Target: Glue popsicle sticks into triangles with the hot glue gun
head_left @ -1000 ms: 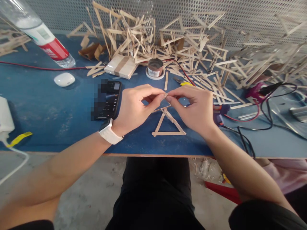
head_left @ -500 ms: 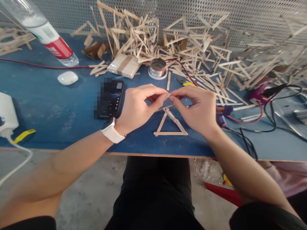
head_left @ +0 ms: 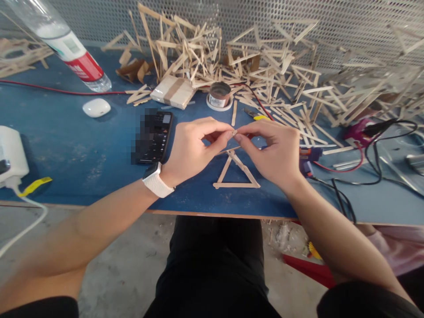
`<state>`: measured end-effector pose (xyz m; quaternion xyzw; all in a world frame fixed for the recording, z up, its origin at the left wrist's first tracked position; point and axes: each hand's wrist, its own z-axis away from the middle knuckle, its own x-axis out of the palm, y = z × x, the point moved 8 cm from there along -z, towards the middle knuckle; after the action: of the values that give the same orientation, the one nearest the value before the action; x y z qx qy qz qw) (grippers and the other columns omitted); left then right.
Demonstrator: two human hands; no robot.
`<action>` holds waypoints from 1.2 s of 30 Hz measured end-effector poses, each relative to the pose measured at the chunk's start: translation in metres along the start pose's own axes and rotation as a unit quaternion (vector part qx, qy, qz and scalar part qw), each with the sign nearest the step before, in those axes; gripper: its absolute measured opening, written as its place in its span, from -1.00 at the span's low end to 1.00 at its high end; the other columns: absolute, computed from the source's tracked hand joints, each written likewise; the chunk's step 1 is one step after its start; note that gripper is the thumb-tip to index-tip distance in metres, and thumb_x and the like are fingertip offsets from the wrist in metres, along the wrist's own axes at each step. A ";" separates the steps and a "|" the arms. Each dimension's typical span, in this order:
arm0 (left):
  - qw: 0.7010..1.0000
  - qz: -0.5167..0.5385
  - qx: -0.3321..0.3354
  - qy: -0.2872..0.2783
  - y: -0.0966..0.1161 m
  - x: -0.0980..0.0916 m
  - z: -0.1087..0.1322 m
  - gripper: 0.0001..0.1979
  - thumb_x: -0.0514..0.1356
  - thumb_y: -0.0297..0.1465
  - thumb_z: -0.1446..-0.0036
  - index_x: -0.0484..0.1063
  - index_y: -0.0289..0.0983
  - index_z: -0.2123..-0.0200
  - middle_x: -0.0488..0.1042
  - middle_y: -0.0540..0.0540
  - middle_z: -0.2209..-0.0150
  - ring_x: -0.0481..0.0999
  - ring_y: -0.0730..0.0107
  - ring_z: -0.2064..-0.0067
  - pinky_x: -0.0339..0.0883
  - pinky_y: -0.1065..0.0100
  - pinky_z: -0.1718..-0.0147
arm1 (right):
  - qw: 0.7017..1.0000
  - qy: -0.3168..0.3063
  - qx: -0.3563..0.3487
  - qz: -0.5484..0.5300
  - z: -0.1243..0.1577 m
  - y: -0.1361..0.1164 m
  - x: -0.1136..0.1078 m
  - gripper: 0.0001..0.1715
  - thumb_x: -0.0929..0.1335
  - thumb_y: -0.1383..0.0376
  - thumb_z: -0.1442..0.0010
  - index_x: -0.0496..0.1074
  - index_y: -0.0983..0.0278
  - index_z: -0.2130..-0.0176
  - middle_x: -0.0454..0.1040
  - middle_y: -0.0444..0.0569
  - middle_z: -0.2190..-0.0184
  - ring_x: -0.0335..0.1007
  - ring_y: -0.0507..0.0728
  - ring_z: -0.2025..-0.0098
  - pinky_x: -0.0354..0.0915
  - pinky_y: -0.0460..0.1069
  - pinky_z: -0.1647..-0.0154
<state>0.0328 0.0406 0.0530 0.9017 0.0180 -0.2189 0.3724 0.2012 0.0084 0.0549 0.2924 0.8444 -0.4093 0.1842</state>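
My left hand (head_left: 195,141) and my right hand (head_left: 274,145) meet fingertip to fingertip above the table. Each one is closed in a pinch on a small end of a wooden craft stick (head_left: 234,132); most of the held wood is hidden by the fingers. Just under the hands a thin stick (head_left: 229,150) shows edge-on; whether it joins the held piece I cannot tell. Nearer to me, a triangle of craft sticks (head_left: 236,185) lies flat on the blue table. A glue gun (head_left: 309,153) lies partly hidden right of my right hand.
At the back are a heap of stick frames (head_left: 185,48), a stick bundle (head_left: 174,91) and a small pot (head_left: 219,94). A phone (head_left: 155,137), white case (head_left: 96,107) and bottle (head_left: 82,66) lie or stand leftward. Pliers (head_left: 260,117) and black cables (head_left: 374,150) are rightward.
Both hands keep the same pinch on the small wooden piece, with almost no movement. The whole view has shifted slightly.
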 end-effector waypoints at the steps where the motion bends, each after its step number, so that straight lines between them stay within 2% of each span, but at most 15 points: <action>1: 1.000 0.000 0.002 -0.001 0.000 0.000 0.000 -0.82 0.32 -0.32 -0.46 0.74 -0.21 0.16 0.73 -0.08 0.24 0.66 0.41 0.31 0.58 0.38 0.28 | 1.000 -0.001 0.001 -0.002 0.000 0.000 0.000 -0.84 0.49 0.36 -0.35 0.69 0.09 0.23 0.71 -0.15 0.30 0.64 0.15 0.25 0.51 0.10 0.15; 11: 1.000 -0.012 0.009 0.005 0.000 0.000 0.000 -0.83 0.32 -0.32 -0.45 0.74 -0.22 0.16 0.73 -0.08 0.24 0.66 0.40 0.31 0.55 0.40 0.31 | 1.000 -0.001 0.004 -0.006 0.001 0.002 0.001 -0.84 0.48 0.34 -0.35 0.69 0.07 0.23 0.71 -0.16 0.30 0.64 0.17 0.26 0.54 0.13 0.15; 27: 1.000 -0.006 0.007 -0.001 0.000 0.000 0.000 -0.82 0.32 -0.31 -0.46 0.73 -0.20 0.16 0.73 -0.09 0.23 0.66 0.38 0.29 0.60 0.37 0.28 | 1.000 -0.001 0.001 -0.008 0.000 0.000 0.001 -0.84 0.49 0.35 -0.34 0.69 0.08 0.24 0.71 -0.15 0.30 0.64 0.17 0.25 0.53 0.13 0.15; 36: 1.000 -0.005 0.016 0.003 0.002 -0.001 0.000 -0.85 0.33 -0.38 -0.44 0.73 -0.24 0.15 0.73 -0.07 0.23 0.67 0.43 0.29 0.58 0.43 0.28 | 1.000 0.003 -0.006 -0.010 0.000 0.000 0.001 -0.85 0.50 0.37 -0.35 0.69 0.11 0.23 0.71 -0.16 0.31 0.64 0.15 0.26 0.50 0.09 0.16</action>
<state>0.0324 0.0392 0.0540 0.9081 0.0204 -0.2180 0.3568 0.2009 0.0084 0.0544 0.2840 0.8503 -0.4052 0.1793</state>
